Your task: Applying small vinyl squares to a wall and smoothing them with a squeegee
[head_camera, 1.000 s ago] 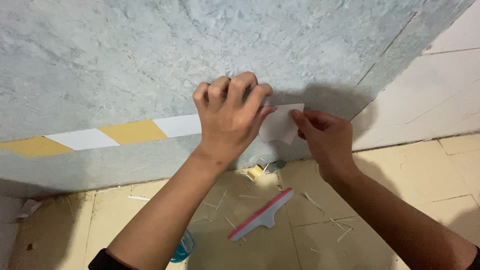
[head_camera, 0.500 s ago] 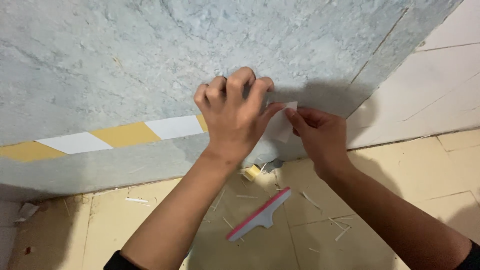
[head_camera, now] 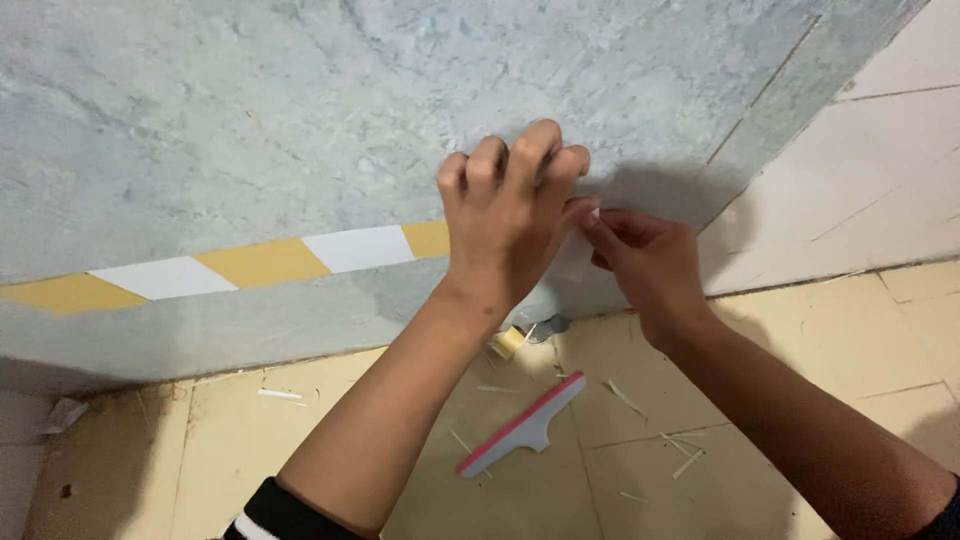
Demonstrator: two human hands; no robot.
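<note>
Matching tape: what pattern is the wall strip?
Alternating yellow and white slanted blocks on the strip, head view.

2 hands (head_camera: pixel 510 225), 1 squeegee (head_camera: pixel 525 425), 1 striped tape (head_camera: pixel 260 262)

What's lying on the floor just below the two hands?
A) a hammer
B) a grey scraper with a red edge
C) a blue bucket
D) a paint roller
B: a flat grey scraper with a red edge lies on the yellow floor tiles, below the left hand and right hand, which are both at the striped tape on the grey wall.
</note>
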